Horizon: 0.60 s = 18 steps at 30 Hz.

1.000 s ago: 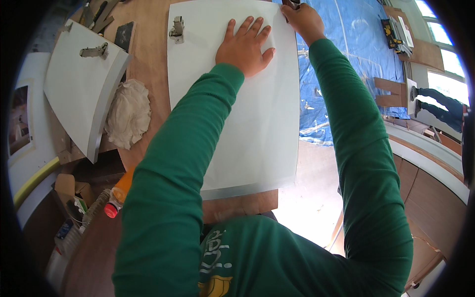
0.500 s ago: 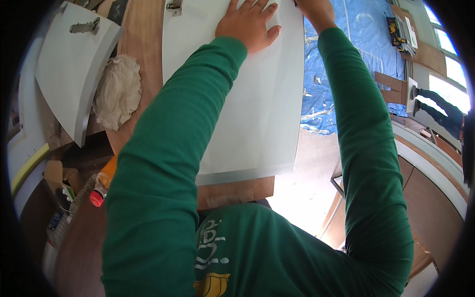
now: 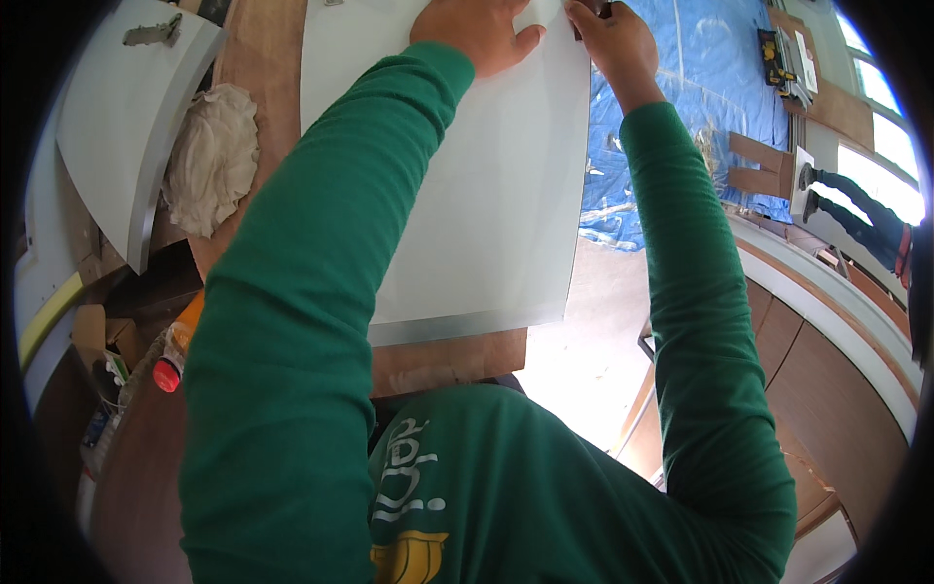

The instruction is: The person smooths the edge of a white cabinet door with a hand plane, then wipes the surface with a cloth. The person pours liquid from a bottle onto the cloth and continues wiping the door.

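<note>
A long white cabinet door panel (image 3: 467, 214) with a grey band along its near end lies on a wooden board (image 3: 452, 362) in front of me. My left hand (image 3: 472, 34) rests flat on the panel's far part, thumb spread; its fingertips are cut off by the top of the picture. At the panel's right edge, my right hand (image 3: 621, 51) is closed on a small dark brown piece (image 3: 604, 8), mostly hidden by the fingers, so its kind is unclear. A sliver of a metal hinge (image 3: 334, 2) shows at the panel's far left.
Left of the panel sit a crumpled cream cloth (image 3: 214, 156) and another white door (image 3: 122, 117) with a hinge. An orange bottle with a red cap (image 3: 167, 374) stands lower left. Blue sheeting (image 3: 681, 88) covers the floor at right; another person's legs (image 3: 856, 200) show beyond.
My right hand has come nearer along the panel's right edge, with the dark piece now showing. The view has shifted slightly, so the panel, cloth and left hand appear higher and farther left.
</note>
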Available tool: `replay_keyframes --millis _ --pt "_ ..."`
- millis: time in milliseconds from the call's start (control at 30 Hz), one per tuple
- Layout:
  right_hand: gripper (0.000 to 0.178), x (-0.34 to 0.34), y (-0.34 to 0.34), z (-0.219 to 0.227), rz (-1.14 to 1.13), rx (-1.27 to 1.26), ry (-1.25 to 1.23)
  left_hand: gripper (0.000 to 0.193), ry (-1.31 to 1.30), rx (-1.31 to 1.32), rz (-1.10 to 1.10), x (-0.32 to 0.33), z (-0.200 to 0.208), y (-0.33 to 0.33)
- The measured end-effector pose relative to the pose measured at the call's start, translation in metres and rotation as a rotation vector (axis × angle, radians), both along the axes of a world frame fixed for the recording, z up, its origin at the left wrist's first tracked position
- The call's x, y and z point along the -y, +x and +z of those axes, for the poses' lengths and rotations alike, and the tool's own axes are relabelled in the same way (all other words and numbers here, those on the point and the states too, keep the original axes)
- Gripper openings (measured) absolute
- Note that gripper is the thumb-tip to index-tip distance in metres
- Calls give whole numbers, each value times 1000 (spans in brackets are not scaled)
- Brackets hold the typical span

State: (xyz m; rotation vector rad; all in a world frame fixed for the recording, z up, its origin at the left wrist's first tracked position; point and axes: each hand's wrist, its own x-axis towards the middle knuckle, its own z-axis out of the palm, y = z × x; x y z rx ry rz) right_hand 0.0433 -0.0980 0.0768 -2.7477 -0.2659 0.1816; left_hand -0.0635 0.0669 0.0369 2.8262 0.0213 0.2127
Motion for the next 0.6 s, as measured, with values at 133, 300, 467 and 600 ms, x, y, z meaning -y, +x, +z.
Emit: replay_keyframes --millis 133,300,467,600 --pt "57 18 -9 -7 7 26 -53 65 21 8 -6 4 2 2" --pt "61 41 -46 -8 47 -3 -99 65 21 46 5 4 -3 1" --pt "57 65 -98 1 0 -37 -93 65 19 22 -5 4 1 1" --pt "52 94 -144 1 -30 -87 -59 66 21 20 -10 5 0 3"
